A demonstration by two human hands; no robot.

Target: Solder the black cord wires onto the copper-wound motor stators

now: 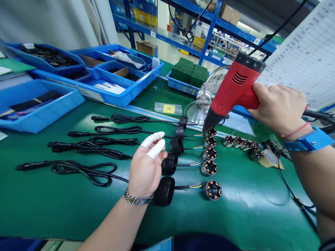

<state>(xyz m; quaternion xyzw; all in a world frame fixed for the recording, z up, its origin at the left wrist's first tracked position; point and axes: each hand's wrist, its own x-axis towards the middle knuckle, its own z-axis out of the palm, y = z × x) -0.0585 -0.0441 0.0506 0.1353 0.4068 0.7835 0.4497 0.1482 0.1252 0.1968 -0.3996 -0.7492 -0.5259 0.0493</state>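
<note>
My right hand [280, 104] is wrapped around the handle of a red heat gun [232, 87]. Its dark nozzle points down at the far end of a column of stators [210, 168] with copper windings, close to the farthest one. My left hand [148, 164] hovers over the cables and black ring housings, thumb and index finger stretched out in white finger cots, holding nothing visible. Thin coloured wires join each stator to a black cable [81, 169] that runs through a black ring housing [164, 191]. Part of the nearer cables is hidden behind my left hand.
Blue bins [39, 108] with small parts stand at the left. A tray of green boards [185, 71] is at the back, near a clear lamp-like cone [197, 112]. More stators [238, 142] line up at the right, beside a yellowish roll [270, 158] and loose black cords [290, 191].
</note>
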